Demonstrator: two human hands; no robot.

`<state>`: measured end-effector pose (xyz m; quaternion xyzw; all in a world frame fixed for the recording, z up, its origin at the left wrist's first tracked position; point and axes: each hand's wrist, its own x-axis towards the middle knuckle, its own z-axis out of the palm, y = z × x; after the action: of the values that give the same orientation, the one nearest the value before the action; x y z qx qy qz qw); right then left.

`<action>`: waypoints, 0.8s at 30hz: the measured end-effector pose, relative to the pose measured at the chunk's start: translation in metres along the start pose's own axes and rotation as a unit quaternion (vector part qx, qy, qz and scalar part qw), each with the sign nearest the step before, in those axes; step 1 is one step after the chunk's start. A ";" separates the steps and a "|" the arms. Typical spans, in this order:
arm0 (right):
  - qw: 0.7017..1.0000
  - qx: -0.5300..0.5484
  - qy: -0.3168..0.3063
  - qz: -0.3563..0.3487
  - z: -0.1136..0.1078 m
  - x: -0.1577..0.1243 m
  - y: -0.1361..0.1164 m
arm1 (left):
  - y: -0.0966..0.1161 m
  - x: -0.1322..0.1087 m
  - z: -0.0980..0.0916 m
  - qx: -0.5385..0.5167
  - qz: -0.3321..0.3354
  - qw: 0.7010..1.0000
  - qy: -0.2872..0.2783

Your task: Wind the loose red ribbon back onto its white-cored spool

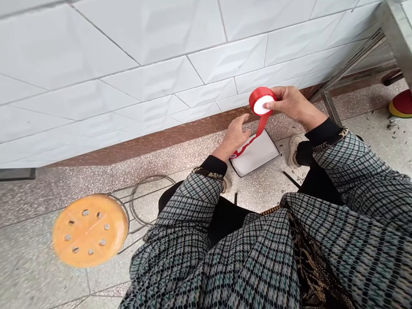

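My right hand (291, 103) grips a roll of red ribbon (261, 101) with a white core, held up in front of the tiled wall. A strip of ribbon (261, 126) runs down from the roll to my left hand (236, 134), whose fingers are curled and pinch the ribbon's free end. Below both hands a white flat box (257, 155) with a dark edge lies on the floor between my shoes.
An orange round stool (90, 229) with a wire frame stands on the floor at the lower left. A metal table leg (331, 107) and frame rise at the right, with a red and yellow object (401, 104) beyond. Small debris litters the floor at the right.
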<state>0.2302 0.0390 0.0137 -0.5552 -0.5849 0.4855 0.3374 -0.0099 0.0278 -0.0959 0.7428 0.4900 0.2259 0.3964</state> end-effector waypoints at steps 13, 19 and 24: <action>0.998 -0.039 0.032 -0.031 0.026 0.018 -0.015 | 0.021 0.023 0.024 -0.127 0.068 0.987 0.071; 0.999 0.024 0.032 -0.031 0.024 0.016 -0.021 | 0.017 0.021 0.015 -0.071 0.092 0.984 0.136; 0.998 0.027 0.048 -0.019 0.020 0.014 -0.024 | 0.029 0.015 0.010 -0.131 0.076 0.979 0.137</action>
<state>0.2021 0.0507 0.0283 -0.5577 -0.5652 0.4673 0.3888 0.0190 0.0315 -0.0790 0.6813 0.4481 0.4174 0.4010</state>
